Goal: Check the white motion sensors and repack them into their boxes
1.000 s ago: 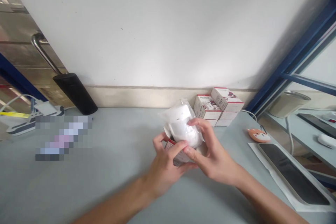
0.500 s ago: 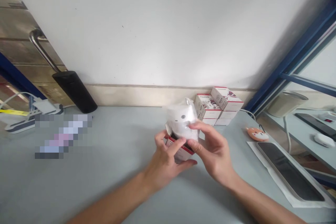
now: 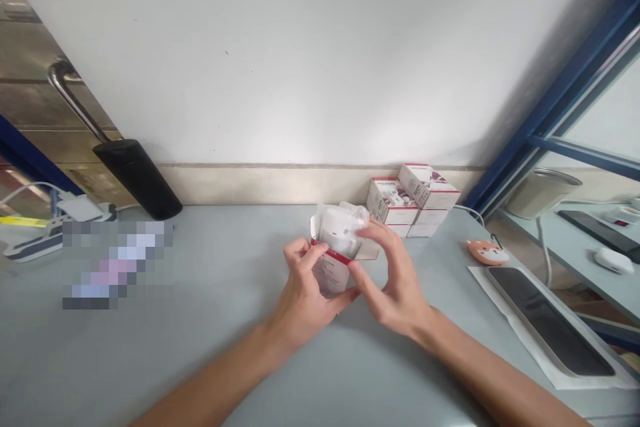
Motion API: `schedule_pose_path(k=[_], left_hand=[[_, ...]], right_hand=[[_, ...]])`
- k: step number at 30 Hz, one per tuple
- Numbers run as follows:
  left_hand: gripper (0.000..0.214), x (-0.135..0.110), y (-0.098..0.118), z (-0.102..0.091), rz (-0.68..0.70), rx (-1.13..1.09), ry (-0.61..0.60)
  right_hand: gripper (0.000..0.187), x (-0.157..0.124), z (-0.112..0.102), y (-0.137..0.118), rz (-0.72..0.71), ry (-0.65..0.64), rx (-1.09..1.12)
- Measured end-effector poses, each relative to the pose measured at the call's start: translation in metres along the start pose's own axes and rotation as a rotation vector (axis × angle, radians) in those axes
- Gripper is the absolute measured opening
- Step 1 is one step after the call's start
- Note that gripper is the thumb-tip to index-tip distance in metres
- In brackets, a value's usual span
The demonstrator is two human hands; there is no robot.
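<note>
A small white and red cardboard box (image 3: 331,275), its flaps standing up, is in my left hand (image 3: 305,287). The fingers and thumb of that hand wrap its left and lower sides. A rounded white device (image 3: 336,225) in a clear plastic bag (image 3: 357,215) sits partly inside the box, its upper part above the rim. My right hand (image 3: 397,287) curls around the right side, with fingertips at the bagged device and the thumb against the box edge. An open side flap (image 3: 367,252) shows between that thumb and fingers.
Similar cartons (image 3: 425,197) are stacked by the wall. At right lie an orange animal-face case (image 3: 487,252) and a dark-screened phone-like slab (image 3: 550,320) on white paper. A black cylinder (image 3: 140,177) and a power strip (image 3: 60,230) stand at left, near a pixelated patch.
The bagged device has gone lower into the box. The box is turned more upright, its printed front now showing. My right hand has shifted slightly left and up.
</note>
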State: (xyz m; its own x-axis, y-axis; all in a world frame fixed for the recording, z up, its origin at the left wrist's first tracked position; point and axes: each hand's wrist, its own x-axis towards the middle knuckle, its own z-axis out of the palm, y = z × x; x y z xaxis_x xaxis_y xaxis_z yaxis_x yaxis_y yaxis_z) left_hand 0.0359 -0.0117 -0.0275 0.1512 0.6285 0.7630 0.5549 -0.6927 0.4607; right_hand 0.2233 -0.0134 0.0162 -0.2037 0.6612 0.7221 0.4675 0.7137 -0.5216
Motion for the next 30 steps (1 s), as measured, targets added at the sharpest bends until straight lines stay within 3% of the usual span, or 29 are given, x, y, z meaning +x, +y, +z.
schedule_pose_path(k=[2, 3, 7, 11, 13, 18, 25, 28, 30], left_hand=[[0.083, -0.001, 0.000, -0.002, -0.059, -0.021, -0.035], [0.086, -0.002, 0.000, -0.003, -0.081, -0.053, -0.058], [0.085, 0.003, -0.003, -0.013, -0.091, -0.099, -0.095], [0.062, 0.015, -0.002, -0.026, -0.030, -0.025, -0.176], [0.048, 0.019, -0.001, -0.030, -0.017, 0.011, -0.191], [0.029, 0.023, 0.000, -0.029, 0.025, 0.019, -0.126], [0.034, 0.023, -0.003, -0.028, 0.200, 0.005, -0.039], [0.033, 0.021, -0.002, -0.027, 0.282, 0.025, -0.010], [0.030, 0.020, -0.001, -0.026, 0.338, 0.062, 0.036]], right_hand=[[0.065, -0.001, 0.001, 0.001, -0.002, 0.023, -0.009], [0.066, -0.001, 0.000, 0.000, -0.004, 0.008, -0.013], [0.036, 0.006, -0.007, -0.007, -0.017, -0.059, -0.039], [0.016, 0.011, -0.014, -0.014, -0.032, -0.083, -0.046], [0.015, 0.011, -0.015, -0.015, -0.034, -0.105, -0.038], [0.037, 0.006, -0.008, -0.015, 0.048, -0.028, 0.030], [0.027, 0.011, -0.012, -0.006, 0.164, 0.107, 0.077], [0.019, 0.022, -0.026, 0.007, 0.129, 0.135, -0.040], [0.020, 0.029, -0.035, 0.023, 0.112, 0.172, -0.242]])
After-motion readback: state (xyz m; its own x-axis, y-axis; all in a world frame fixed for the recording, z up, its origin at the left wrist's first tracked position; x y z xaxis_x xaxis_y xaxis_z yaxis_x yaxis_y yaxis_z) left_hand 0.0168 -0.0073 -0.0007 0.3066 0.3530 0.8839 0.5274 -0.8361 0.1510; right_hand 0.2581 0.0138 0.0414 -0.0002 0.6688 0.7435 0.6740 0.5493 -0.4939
